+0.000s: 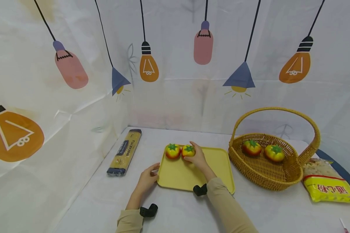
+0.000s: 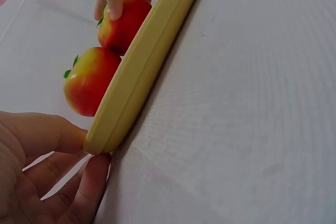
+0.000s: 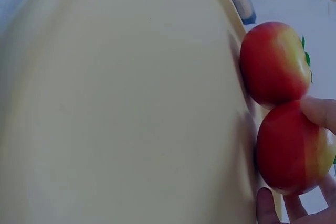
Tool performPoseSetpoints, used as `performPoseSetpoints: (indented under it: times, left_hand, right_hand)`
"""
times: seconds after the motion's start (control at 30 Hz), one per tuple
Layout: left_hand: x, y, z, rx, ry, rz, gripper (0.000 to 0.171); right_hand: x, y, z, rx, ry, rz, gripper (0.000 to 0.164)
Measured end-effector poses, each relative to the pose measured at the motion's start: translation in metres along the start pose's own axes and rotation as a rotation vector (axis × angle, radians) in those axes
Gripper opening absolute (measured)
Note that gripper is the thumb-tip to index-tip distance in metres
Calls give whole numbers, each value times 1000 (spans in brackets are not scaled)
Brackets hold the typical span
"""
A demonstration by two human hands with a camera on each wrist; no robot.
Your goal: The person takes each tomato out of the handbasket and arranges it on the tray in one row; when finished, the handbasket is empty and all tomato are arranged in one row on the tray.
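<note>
A yellow tray (image 1: 210,166) lies on the table, with two red-and-yellow tomatoes with green leafy tops side by side in its far left corner. My right hand (image 1: 199,158) grips the right tomato (image 1: 188,150), thumb on one side and fingers round the other. Against it sits the left tomato (image 1: 172,151), which no hand touches. My left hand (image 1: 147,178) is at the tray's left edge. In the left wrist view, its thumb (image 2: 63,134) and a finger pinch the tray rim (image 2: 123,98) between them.
To the right stands a wicker basket (image 1: 262,179) with a tall handle, holding two more such tomatoes (image 1: 263,150). Beside it lies a yellow-and-clear food bag (image 1: 328,187). A pack of noodles (image 1: 124,152) lies left of the tray. A lamp-printed cloth (image 1: 175,103) hangs behind the table.
</note>
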State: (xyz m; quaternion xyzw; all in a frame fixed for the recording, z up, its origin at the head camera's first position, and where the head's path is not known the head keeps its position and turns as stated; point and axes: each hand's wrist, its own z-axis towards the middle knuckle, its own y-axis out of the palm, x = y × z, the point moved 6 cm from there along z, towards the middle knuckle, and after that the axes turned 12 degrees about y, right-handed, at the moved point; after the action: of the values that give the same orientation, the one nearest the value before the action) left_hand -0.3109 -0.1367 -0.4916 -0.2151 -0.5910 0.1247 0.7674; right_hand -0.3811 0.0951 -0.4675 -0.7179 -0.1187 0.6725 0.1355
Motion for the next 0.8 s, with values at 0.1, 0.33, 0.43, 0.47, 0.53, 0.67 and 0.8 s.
performPoseSetpoints:
  times: [0.1, 0.33, 0.43, 0.47, 0.53, 0.67, 0.8]
  left_hand:
    - [0, 0, 0, -5, 17, 6, 55]
    - [0, 0, 1, 4, 26, 2, 55]
    - [0, 0, 0, 7, 23, 2, 55]
    - [0, 0, 0, 7, 21, 1, 55]
    - [0, 0, 0, 7, 16, -2, 55]
    - [0, -1, 0, 2, 12, 3, 55]
    - [-1, 0, 0, -4, 9, 14, 54]
  right_hand:
    - [1, 0, 0, 8, 4, -6, 77]
    - [0, -1, -2, -1, 30, 1, 79]
    - [-1, -3, -3, -14, 21, 13, 78]
    - [-1, -4, -3, -18, 20, 17, 78]
    - [-3, -5, -4, -25, 14, 21, 78]
    - [-6, -7, -8, -37, 15, 25, 77]
    - [-9, -10, -11, -40, 14, 10, 77]
